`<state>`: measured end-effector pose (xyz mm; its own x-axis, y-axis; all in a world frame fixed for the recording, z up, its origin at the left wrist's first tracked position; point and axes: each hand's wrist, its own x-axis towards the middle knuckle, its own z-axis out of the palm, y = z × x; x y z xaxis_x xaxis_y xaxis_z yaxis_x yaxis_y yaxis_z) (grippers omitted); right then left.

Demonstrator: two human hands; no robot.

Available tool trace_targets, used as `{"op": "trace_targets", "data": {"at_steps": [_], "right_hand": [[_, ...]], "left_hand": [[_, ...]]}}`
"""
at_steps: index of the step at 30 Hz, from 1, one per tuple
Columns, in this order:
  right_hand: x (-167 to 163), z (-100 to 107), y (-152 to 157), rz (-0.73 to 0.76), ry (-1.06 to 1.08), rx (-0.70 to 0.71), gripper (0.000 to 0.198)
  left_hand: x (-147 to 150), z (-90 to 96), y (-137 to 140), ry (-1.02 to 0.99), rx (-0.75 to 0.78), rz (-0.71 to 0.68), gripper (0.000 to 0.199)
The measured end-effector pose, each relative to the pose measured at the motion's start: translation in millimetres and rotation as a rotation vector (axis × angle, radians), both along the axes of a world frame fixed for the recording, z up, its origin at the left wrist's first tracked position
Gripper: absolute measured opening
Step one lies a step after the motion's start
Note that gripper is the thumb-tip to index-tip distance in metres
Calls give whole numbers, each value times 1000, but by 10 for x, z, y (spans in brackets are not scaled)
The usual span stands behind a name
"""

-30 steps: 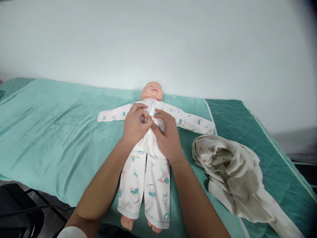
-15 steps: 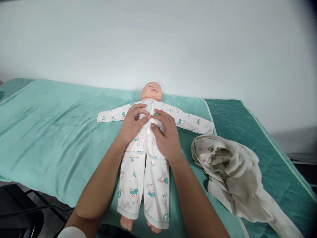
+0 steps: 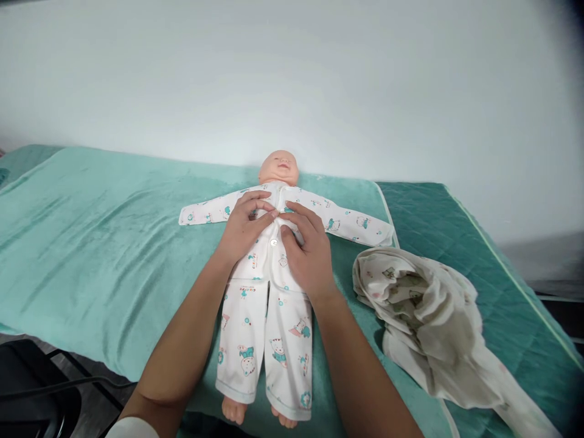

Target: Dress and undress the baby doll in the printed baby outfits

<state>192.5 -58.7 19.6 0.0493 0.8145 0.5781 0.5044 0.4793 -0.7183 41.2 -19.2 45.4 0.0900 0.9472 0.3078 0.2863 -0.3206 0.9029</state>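
Observation:
A baby doll (image 3: 279,165) lies face up, head toward the wall, in a white printed shirt (image 3: 255,258) and matching trousers (image 3: 287,359). Its sleeves stretch out to both sides and its bare feet show below the cuffs. On the chest, my left hand (image 3: 246,222) pinches the shirt's front opening between thumb and forefinger. My right hand (image 3: 310,249) meets it from the other side, its forefinger at the same spot and its thumb bent on the fabric. What lies under the fingertips is hidden. A white button (image 3: 274,242) shows just below them.
A crumpled off-white printed garment (image 3: 438,328) lies to the right of the doll. Beneath are a light green cover (image 3: 114,243) and a darker quilted one (image 3: 497,292). The white wall (image 3: 292,79) rises behind. A black chair (image 3: 36,389) stands at lower left.
My right hand has shifted very slightly, its thumb a touch to the right. The left hand, the doll and the loose garment stay where they were.

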Motion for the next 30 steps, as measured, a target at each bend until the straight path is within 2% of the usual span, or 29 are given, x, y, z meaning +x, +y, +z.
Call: {"op": "trace_targets", "data": {"at_steps": [5,11,14,18,24,30], "right_hand": [[-17,1,-15,-47,28,18,24],[-19,18,-9,-67,42,-4,20],[-9,15,-4,-47,33,-7,28],[11,2,12,21,-84,-3,38],[28,15,28,34,-156,-44,32],[15,27,23,25,-88,-77,25]], "left_hand": [[21,31,-7,17,-9,-3,3],[56,32,-28,109,72,7,9],[39,36,-44,143,97,-57,9],[3,32,-50,148,122,-113,12],[-40,-10,-26,-4,86,-87,10],[-42,-28,-18,59,119,-80,14]]}}
